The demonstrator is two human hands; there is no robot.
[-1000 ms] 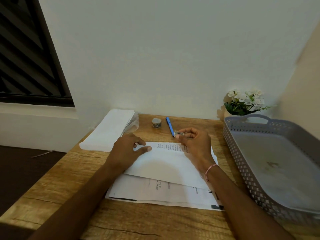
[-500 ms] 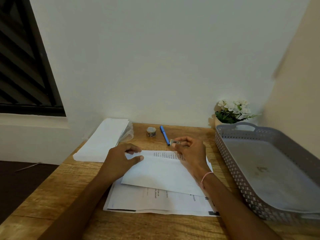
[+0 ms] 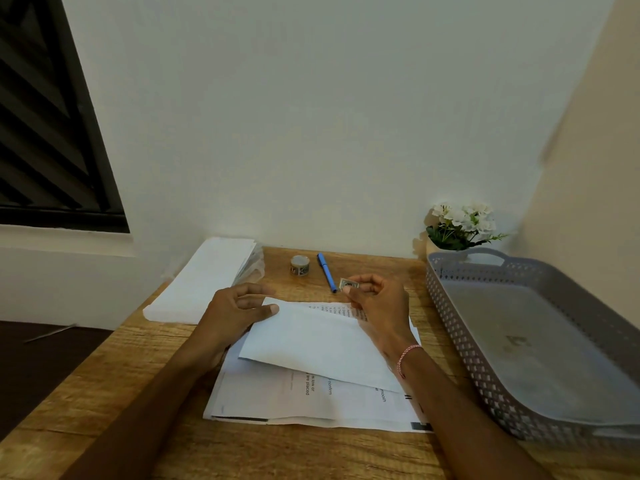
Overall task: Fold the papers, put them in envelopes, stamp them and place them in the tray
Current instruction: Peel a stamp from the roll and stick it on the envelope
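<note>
The stamp [image 3: 345,284] is pinched between thumb and fingertip of our right grip [image 3: 377,303], just above the far edge of the white envelope [image 3: 311,337]. The envelope lies slantwise on the loose printed papers [image 3: 304,400] in the middle of the surface [image 3: 114,393]. Our left grip [image 3: 239,308] rests on the envelope's left end, thumb laid flat across the corner, fingers loosely bent and grasping nothing. We judge stamping to be the step in hand. We should pin that left end, bring the stamp down flat near a far corner, clear of the printed lines showing there, and press from one edge across so it does not wrinkle. Whether its backing is off we cannot tell. The envelope may slide on the papers beneath. The blue pen [image 3: 326,271] lies just beside the stamp, with the small roll [image 3: 299,265] next to it and the stack of envelopes [image 3: 204,278] at far left. None of these blocks us. The grey tray [image 3: 460,334] stands to the right, with flowers [image 3: 459,221] behind it.
</note>
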